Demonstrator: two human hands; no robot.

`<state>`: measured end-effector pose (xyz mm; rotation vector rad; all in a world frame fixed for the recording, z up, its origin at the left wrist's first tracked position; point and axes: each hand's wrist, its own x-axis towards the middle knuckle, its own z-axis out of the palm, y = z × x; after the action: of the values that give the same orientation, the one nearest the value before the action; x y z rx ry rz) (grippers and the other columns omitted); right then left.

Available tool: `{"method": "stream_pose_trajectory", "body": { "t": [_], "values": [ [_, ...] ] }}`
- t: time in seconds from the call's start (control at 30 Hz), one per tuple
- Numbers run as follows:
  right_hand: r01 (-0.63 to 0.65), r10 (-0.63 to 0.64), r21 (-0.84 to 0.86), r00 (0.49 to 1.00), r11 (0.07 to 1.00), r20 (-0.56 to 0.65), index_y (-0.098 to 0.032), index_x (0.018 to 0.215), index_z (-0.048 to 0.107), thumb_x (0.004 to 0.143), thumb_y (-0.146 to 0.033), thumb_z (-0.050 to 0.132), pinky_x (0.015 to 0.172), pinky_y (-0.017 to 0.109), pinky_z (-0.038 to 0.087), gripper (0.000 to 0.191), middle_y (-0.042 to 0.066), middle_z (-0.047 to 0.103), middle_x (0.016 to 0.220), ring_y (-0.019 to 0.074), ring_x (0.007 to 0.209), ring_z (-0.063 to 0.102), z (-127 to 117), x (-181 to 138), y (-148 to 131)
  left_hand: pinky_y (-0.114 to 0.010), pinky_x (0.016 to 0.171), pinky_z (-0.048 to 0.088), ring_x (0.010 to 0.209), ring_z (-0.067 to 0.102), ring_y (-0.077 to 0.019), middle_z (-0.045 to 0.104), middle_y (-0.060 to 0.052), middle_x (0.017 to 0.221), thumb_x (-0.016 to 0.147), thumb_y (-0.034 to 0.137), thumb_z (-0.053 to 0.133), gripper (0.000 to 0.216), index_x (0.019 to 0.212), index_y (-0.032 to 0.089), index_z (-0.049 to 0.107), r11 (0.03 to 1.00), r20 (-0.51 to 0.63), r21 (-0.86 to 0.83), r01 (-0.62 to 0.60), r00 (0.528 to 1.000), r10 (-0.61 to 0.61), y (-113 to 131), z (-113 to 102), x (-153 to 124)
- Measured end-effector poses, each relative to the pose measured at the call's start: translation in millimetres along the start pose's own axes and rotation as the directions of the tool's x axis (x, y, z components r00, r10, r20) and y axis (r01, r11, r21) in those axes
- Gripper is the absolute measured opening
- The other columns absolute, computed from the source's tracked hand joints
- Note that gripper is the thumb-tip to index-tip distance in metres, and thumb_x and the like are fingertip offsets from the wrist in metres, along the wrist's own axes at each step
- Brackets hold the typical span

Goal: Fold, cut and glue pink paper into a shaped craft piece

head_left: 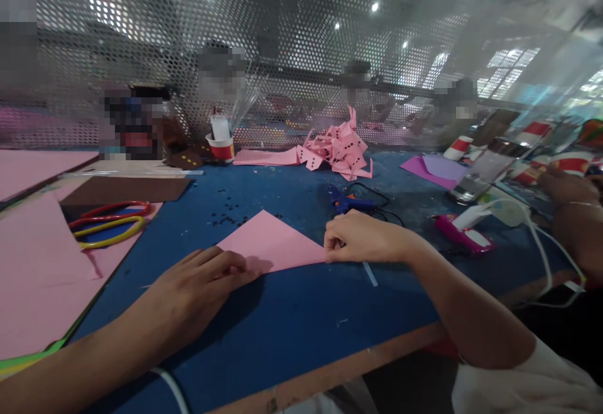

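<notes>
A sheet of pink paper (273, 238), folded into a triangle, lies on the blue tabletop with its point facing away from me. My left hand (202, 282) covers its left corner, fingers curled and thumb along the near folded edge. At the right corner, my right hand (351, 238) is closed in a pinch on the paper. Just beyond my right hand lies a blue glue gun (346, 200) with a black cord. A clear glue stick (370, 274) rests on the table below that hand. Small black dots (228, 216) are scattered behind the paper's left side.
To the left are pink sheets (32, 263), brown paper (127, 193) and red-and-yellow-handled scissors (113, 222). Pink dotted cutouts (342, 147) are piled at the back beside a paper cup (220, 149). A magenta glue gun (464, 235) lies right, near another person's arm (572, 213).
</notes>
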<state>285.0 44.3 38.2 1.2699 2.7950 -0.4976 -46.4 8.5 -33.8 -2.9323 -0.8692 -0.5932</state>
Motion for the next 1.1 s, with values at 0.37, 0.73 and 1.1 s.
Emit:
{"method": "stream_pose_trajectory", "body": {
  "t": [0.37,0.73,1.1],
  "values": [
    [-0.039,0.041,-0.064,0.999,0.997,0.022,-0.021,0.066,0.072,0.080,-0.021,0.066,0.067,0.027,0.038,0.015,-0.002,0.072,0.072,0.0150,0.066,0.063,-6,-8,2,-0.030,0.088,0.051,0.101,0.063,-0.0186,0.067,-0.003,0.116,0.101,0.016,0.043,0.041,0.135,0.032,0.059,1.000,0.004,-0.019,0.009,1.000,-0.009,1,-1,0],
    [-0.041,0.051,0.044,0.966,0.998,-0.252,-0.023,0.090,0.072,0.091,-0.034,0.066,0.083,0.032,0.040,0.013,0.002,0.071,0.098,0.0205,0.095,0.061,-23,-16,-18,-0.031,0.085,0.049,0.095,0.062,-0.0177,0.067,-0.005,0.111,0.100,0.013,0.043,0.040,0.129,0.030,0.064,0.999,0.004,0.010,0.043,0.999,-0.043,6,-2,2],
    [0.089,-0.049,0.151,0.968,0.985,-0.246,-0.018,0.092,0.069,0.088,-0.029,0.073,0.080,0.029,0.041,0.012,0.004,0.069,0.097,0.0174,0.090,0.060,49,53,-66,-0.034,0.086,0.048,0.096,0.061,-0.0194,0.068,-0.006,0.107,0.099,0.011,0.044,0.032,0.117,0.023,0.067,0.999,0.021,0.044,0.016,1.000,-0.017,12,-10,8]
  ]
}}
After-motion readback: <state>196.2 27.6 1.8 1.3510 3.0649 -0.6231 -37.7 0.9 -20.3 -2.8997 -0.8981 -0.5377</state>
